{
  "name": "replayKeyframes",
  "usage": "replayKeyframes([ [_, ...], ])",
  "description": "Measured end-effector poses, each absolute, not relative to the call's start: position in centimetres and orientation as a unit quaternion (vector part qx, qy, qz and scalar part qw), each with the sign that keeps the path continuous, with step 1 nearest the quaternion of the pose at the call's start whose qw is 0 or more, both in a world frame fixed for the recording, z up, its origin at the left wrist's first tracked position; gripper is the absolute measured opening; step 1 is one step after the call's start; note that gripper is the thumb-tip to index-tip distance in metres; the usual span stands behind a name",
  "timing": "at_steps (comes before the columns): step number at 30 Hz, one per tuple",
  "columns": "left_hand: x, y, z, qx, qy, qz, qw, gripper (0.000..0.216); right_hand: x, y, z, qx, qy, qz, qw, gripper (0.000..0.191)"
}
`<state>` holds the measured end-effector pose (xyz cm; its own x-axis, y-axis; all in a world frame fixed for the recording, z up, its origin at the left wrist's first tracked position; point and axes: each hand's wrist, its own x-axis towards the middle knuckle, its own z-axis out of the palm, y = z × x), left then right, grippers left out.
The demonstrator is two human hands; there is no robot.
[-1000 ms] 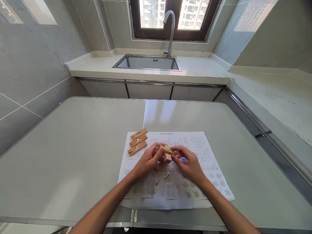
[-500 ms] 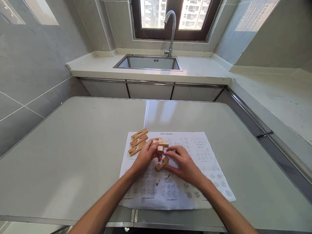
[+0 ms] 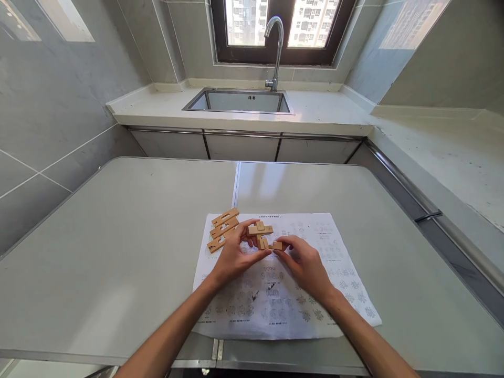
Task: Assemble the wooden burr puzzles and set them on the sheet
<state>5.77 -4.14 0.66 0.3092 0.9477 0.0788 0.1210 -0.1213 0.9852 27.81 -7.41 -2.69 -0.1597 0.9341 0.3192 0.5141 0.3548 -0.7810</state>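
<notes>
My left hand (image 3: pixel 237 252) is closed around a small assembly of interlocking wooden puzzle pieces (image 3: pixel 260 230), crossed over each other. Between the thumb and fingers of my right hand (image 3: pixel 301 258) is one notched wooden piece (image 3: pixel 277 245). Its left end meets the lower front of the assembly; whether it sits inside a slot I cannot tell. Beyond my left hand lie several flat notched wooden pieces (image 3: pixel 224 216), side by side at a slant, marked with dark figures and partly hidden by that hand. Beneath both hands spreads a white printed sheet (image 3: pixel 315 294) with small line diagrams.
The sheet lies on a pale grey folding table (image 3: pixel 118 252) with a seam down its middle. Past the table's far edge is a white counter with a sink (image 3: pixel 240 100) and a chrome faucet (image 3: pixel 279 50) under a window. Tiled walls flank the sides.
My right hand has raised the notched piece from below the assembly up to its right side and levelled it. The assembly has turned a little, and my left thumb has moved down below it.
</notes>
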Motion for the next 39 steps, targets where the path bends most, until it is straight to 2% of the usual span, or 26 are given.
replayKeyframes([
  [5,5.8,-4.3,0.3,0.658,0.433,0.412,0.458,0.069,27.8,-7.3,-2.1,-0.559,-0.614,0.338,0.442,0.028],
  [11,6.0,-4.4,-0.1,0.644,0.434,0.412,0.476,0.068,28.4,-6.8,-1.9,-0.494,-0.484,0.525,0.497,0.030],
  [15,6.2,-4.6,0.0,0.639,0.429,0.409,0.490,0.069,28.9,-6.4,-1.9,-0.465,-0.448,0.588,0.488,0.039],
  [19,6.2,-4.6,0.1,0.622,0.424,0.409,0.515,0.068,28.8,-6.3,-1.7,-0.424,-0.448,0.635,0.465,0.038],
  [22,6.3,-4.7,0.1,0.608,0.412,0.403,0.546,0.069,28.1,-6.7,-1.8,-0.402,-0.479,0.641,0.445,0.037],
  [28,6.5,-5.1,0.4,0.621,0.391,0.387,0.559,0.069,27.1,-7.3,-2.5,-0.477,-0.575,0.523,0.410,0.035],
  [35,6.6,-5.1,-0.1,0.654,0.405,0.385,0.510,0.067,27.4,-7.1,-1.1,-0.417,-0.526,0.620,0.406,0.038],
  [39,6.5,-5.1,-0.2,0.670,0.412,0.389,0.480,0.062,27.7,-6.7,-1.1,-0.375,-0.476,0.682,0.409,0.045],
])
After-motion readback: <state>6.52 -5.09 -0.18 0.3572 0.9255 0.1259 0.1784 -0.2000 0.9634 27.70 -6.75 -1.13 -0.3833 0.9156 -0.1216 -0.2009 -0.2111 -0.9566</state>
